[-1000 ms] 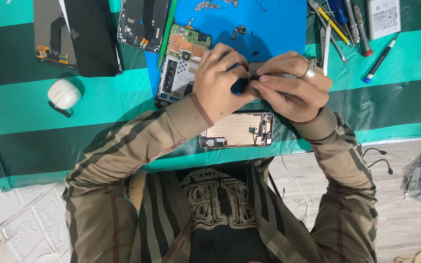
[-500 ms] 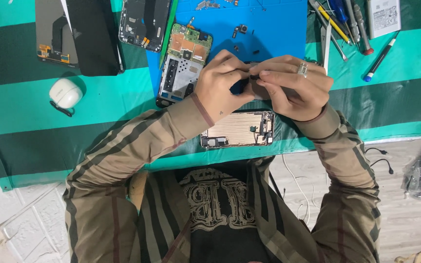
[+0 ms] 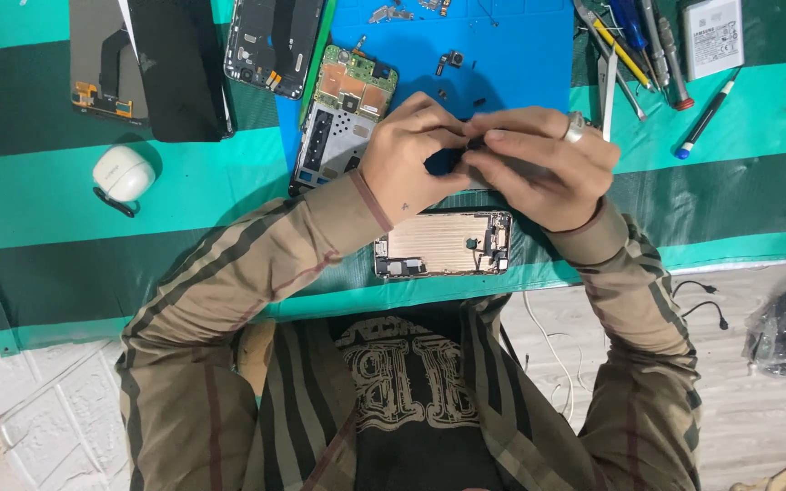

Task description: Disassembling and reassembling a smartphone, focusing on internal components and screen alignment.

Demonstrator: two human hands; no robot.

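Note:
My left hand (image 3: pixel 407 159) and my right hand (image 3: pixel 548 173) meet over the near edge of a blue work mat (image 3: pixel 511 55). Together their fingertips pinch a small dark part (image 3: pixel 450 160), mostly hidden by the fingers. A ring sits on a right-hand finger. Just below the hands lies an opened phone back (image 3: pixel 443 244) with a copper-coloured inner plate. To the left of my left hand lies a phone frame with a green circuit board (image 3: pixel 343 118).
Another opened phone frame (image 3: pixel 275 41), a black screen panel (image 3: pixel 179 64) and a display with a flex cable (image 3: pixel 102 64) lie at the top left. A white earbud case (image 3: pixel 123 173) sits left. Screwdrivers and tweezers (image 3: pixel 634 45), a white battery (image 3: pixel 711 36) and a blue-tipped tool (image 3: pixel 707 114) lie top right.
Both hands stay together on the small dark part. The fingers have shifted slightly around it; nothing else on the table has moved.

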